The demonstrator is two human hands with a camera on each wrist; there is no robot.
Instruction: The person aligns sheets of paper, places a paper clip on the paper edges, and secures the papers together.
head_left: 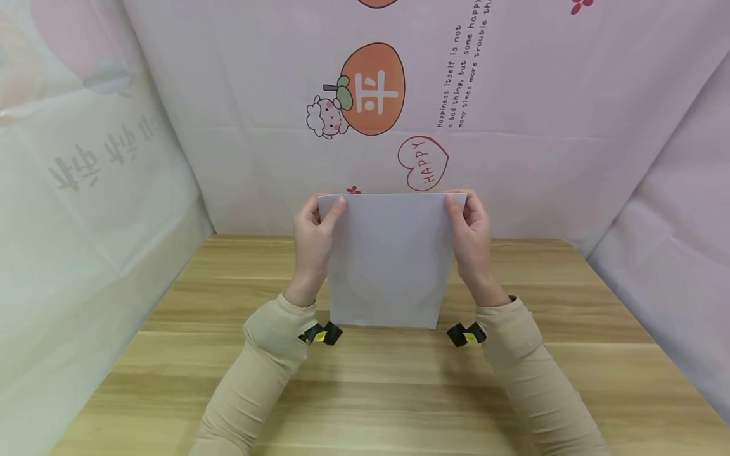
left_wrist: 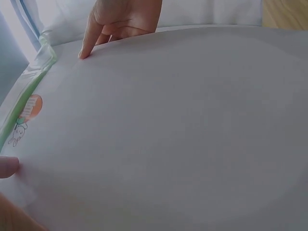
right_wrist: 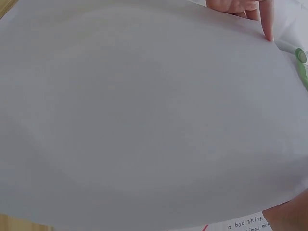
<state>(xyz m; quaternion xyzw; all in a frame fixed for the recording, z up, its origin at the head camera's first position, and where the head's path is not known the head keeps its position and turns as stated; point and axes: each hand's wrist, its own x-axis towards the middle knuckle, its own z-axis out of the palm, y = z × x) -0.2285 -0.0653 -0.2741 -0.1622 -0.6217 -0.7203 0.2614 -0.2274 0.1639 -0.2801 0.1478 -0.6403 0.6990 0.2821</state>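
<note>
A white sheet of paper (head_left: 389,259) is held up above the wooden table (head_left: 171,354), its lower edge near the tabletop. My left hand (head_left: 315,237) pinches the sheet's upper left corner, thumb on the near face. My right hand (head_left: 470,237) pinches the upper right corner the same way. In the left wrist view the paper (left_wrist: 168,134) fills the frame, with the right hand (left_wrist: 120,21) at its far edge. In the right wrist view the paper (right_wrist: 144,110) also fills the frame, with the left hand's fingers (right_wrist: 250,12) at the top.
A pink printed cloth (head_left: 399,114) hangs behind the table and along both sides, close to the table's edges. Black wrist straps (head_left: 322,334) sit on both beige sleeves. The wooden table stretches out in front of and beside the paper.
</note>
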